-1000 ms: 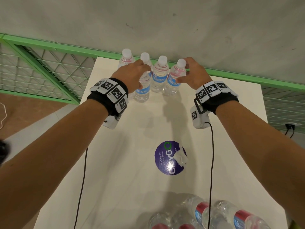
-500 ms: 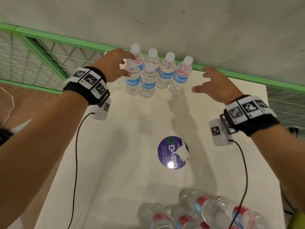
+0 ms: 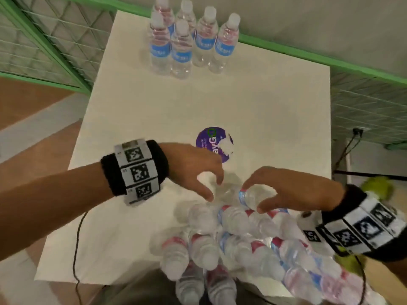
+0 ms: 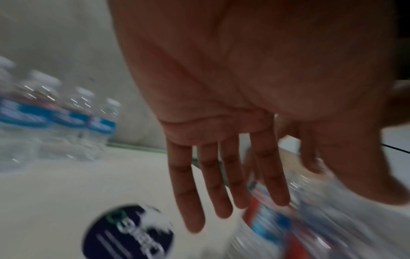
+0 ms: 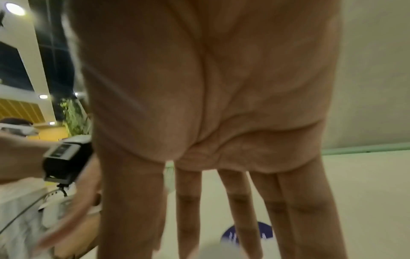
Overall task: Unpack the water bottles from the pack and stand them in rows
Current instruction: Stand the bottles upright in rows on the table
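The standing bottles at 12 o'clock are clear, glossy plastic with smooth blue labels and matt white caps. The pack at 6 o'clock is shiny, crinkled film over clear bottles. The tabletop looks smooth, matt white; its round sticker is glossy purple.

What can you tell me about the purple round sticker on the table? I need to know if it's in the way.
The purple sticker is a flat dark-purple disc with white lettering and a small green ring mark, lying stuck near the middle of the white table. A white patch covers or tears its right edge. No bottle stands on it; the left hand hides its near edge.
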A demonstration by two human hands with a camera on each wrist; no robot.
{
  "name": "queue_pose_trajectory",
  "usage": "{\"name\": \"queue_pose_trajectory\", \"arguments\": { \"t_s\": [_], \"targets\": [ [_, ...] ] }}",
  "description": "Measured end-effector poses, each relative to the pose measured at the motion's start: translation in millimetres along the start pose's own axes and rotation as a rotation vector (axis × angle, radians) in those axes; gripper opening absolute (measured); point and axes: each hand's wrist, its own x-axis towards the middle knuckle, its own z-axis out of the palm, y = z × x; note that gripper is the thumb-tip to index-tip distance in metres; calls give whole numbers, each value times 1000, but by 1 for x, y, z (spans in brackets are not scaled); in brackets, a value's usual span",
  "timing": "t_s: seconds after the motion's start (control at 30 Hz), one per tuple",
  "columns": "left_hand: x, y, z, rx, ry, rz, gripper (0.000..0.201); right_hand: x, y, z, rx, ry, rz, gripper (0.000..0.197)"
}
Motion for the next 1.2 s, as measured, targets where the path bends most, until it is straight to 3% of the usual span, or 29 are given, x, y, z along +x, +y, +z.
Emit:
{"name": "queue_pose_trajectory", "arguments": {
  "t_s": [0.03, 0.1, 0.27, 0.4, 0.53, 0.7, 0.9, 1.03, 1.2],
  "targets": [
    [2, 13, 17, 4, -138, 10, 52, 1, 1, 11, -20, -3, 25, 51],
    [6, 29, 37, -16, -257, 32, 55, 3, 3, 26, -50, 16, 93, 51],
    [2, 39, 40, -59, -270, 103, 37, 11, 1, 29, -19, 144, 144, 37],
    [-2, 40, 40, -99, -283, 86, 32, 19, 5, 3, 55, 215, 170, 39],
    [-2, 40, 45, -61, -325, 52, 44, 37, 7, -30, 13, 261, 188, 44],
    [3, 25, 28, -51, -177, 9, 35, 65, 8, -72, 7, 357, 159, 40],
    [-1, -38, -57, -256, 178, -191, 29, 76, 12, -98, 148, 637, 67, 19],
    [8, -73, -103, -293, 370, -329, 30, 83, 18, -103, 173, 698, 48, 15],
    [27, -101, -119, -270, 450, -406, 34, 91, 31, -108, 220, 795, 35, 14]
  ]
}}
